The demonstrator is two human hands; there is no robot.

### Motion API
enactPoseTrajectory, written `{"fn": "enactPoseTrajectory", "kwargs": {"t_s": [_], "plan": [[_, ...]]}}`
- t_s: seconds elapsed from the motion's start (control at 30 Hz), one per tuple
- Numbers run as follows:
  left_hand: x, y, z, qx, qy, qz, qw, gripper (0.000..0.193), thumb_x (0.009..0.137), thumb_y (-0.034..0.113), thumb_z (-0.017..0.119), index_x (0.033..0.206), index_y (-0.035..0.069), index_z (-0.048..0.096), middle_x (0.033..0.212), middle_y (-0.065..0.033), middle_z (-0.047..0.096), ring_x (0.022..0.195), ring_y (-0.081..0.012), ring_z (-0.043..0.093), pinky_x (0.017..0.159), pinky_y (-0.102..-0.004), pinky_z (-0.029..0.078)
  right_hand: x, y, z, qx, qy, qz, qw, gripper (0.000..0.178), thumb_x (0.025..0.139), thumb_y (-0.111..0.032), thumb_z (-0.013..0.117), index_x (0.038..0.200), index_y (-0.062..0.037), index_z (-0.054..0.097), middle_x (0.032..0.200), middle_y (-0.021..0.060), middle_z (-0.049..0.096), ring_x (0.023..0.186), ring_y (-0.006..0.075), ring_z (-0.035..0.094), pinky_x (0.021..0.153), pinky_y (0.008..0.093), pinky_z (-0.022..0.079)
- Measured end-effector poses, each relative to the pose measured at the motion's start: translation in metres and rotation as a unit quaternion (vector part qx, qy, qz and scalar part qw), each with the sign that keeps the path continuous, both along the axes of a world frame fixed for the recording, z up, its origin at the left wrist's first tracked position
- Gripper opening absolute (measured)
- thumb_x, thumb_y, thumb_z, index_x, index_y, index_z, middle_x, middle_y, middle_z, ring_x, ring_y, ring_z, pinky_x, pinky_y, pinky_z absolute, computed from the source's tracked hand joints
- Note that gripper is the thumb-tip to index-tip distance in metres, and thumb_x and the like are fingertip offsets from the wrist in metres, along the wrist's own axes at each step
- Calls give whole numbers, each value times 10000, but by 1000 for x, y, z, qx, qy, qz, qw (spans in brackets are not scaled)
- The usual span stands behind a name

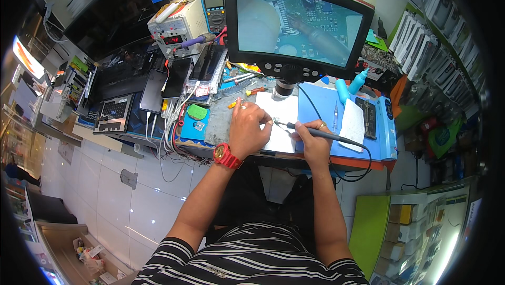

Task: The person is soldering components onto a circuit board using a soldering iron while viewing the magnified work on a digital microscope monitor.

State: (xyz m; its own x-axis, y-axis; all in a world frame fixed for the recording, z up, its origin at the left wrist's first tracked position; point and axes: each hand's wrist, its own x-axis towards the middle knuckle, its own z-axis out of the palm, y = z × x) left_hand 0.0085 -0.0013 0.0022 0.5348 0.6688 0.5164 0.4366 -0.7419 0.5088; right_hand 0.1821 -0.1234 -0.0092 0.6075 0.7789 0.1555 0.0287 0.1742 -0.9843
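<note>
Small circuit board (275, 121) lies at the centre of the head view, beneath the microscope lens (284, 90) and over a white pad (280, 142) on the bench (216, 129). The left hand (250, 130) is mostly closed, thumb and forefinger drawn near each other at the board's left edge; whether they pinch it or only press it down, I cannot tell. The right hand (315, 147) is closed in a pen grip around a black tool, probably a soldering iron (327, 135), its tip pointing left at the board. On the monitor (301, 28), a fingertip fills the left, with the tool's tip just beside a row of fine contacts; actual touch is unclear.

Good work here likely depends on steadying the board firmly, resting the right hand's edge for support, and watching the monitor rather than the tool. Light, brief strokes should spare neighbouring parts. The fingertip seems close to the tip, so a burn is possible. The looping cable (368, 162) could tug if caught.
</note>
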Motion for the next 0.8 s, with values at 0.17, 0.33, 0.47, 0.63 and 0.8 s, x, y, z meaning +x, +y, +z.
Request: {"fn": "enactPoseTrajectory", "kwargs": {"t_s": [0.17,0.33,0.47,0.63,0.8], "plan": [[0,0,1,-5,2,1,1000,76,850,119,796,812,57,773,841,-93,693,969,-313,680,1293,-635,287,-1,0,2,-4,2,-12,1000,205,985,-98,824,924,12,663,815,135,777,724,143,757,693,249,593],[-1,-1,5,-16,4,-4,1000,82,851,124,796,810,56,772,830,-94,693,956,-314,683,1293,-637,286,-1,0,1,-5,16,-9,1000,207,986,-104,825,928,16,666,814,136,779,725,137,751,701,250,591],[0,-1,4,-18,1,-6,1000,85,851,126,796,807,57,771,828,-95,692,950,-316,683,1295,-636,284,0,1,0,-7,5,-7,1000,212,985,-111,827,916,16,672,816,136,781,726,138,752,701,253,593],[0,-1,3,-6,0,-2,1000,94,849,131,797,801,57,765,831,-96,688,962,-320,679,1292,-633,289,0,1,1,-8,6,-3,1000,218,981,-114,833,909,16,674,815,136,784,724,141,758,697,253,595],[0,-1,2,-7,1,-2,1000,92,847,129,798,799,58,763,830,-95,685,963,-322,677,1292,-631,291,0,1,0,-6,9,-1,1000,222,978,-117,837,909,17,673,817,137,786,724,145,762,697,255,599]]}}
